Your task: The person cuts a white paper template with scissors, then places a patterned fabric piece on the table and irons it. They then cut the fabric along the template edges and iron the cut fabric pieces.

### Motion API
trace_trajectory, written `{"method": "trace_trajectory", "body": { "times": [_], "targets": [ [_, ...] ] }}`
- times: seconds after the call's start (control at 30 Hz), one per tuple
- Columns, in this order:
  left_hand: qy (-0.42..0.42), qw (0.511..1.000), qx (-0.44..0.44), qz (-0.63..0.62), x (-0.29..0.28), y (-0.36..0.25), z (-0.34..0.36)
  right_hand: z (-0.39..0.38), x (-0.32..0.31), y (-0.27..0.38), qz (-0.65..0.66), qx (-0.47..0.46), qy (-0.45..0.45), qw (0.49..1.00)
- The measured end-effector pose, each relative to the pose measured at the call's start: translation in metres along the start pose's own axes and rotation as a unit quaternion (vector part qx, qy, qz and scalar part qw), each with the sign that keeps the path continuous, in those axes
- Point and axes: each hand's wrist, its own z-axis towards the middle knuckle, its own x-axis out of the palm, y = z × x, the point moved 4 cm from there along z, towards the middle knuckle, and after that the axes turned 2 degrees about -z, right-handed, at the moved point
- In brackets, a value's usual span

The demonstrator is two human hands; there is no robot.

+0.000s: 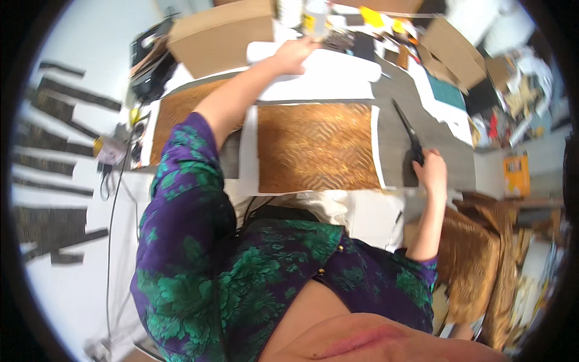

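Observation:
My right hand (432, 171) is closed round the black handles of a pair of scissors (407, 123). The long dark blades point away from me over the grey table mat. Stretched far forward, my left hand (294, 56) lies over a white paper roll (344, 65), fingers extended toward a clear bottle (315, 24). A loose white sheet (319, 87) runs from the roll toward me. Closer in lies a rectangular brown-gold patterned sheet (316, 148) with white borders. Another brown patterned piece (175, 111) is partly hidden beneath my left arm.
A cardboard box (223, 36) stands at the back left beside a black device (154, 75). An open carton (452, 51) and a green cutting mat (445, 90) are at the back right. Brown material (470, 259) hangs at my right. Dark strips (54, 145) hang on the left wall.

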Motion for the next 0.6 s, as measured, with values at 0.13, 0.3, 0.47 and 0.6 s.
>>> {"method": "trace_trajectory", "body": {
  "times": [0.13, 0.3, 0.47, 0.6],
  "targets": [
    [-0.207, 0.972, 0.077, 0.086, -0.058, -0.045, 0.008, 0.019, -0.075, 0.081, 0.054, -0.149, -0.298, 0.941],
    [-0.381, 0.882, 0.109, 0.256, -0.146, -0.141, -0.035, 0.037, -0.155, 0.194, -0.059, -0.324, -0.373, 0.868],
    [-0.31, 0.921, 0.027, 0.232, -0.194, -0.164, -0.092, 0.024, -0.165, 0.215, -0.028, -0.344, -0.367, 0.864],
    [-0.166, 0.978, -0.044, 0.123, -0.215, -0.157, -0.135, 0.003, -0.166, 0.244, -0.07, -0.365, -0.467, 0.802]
  ]
}}
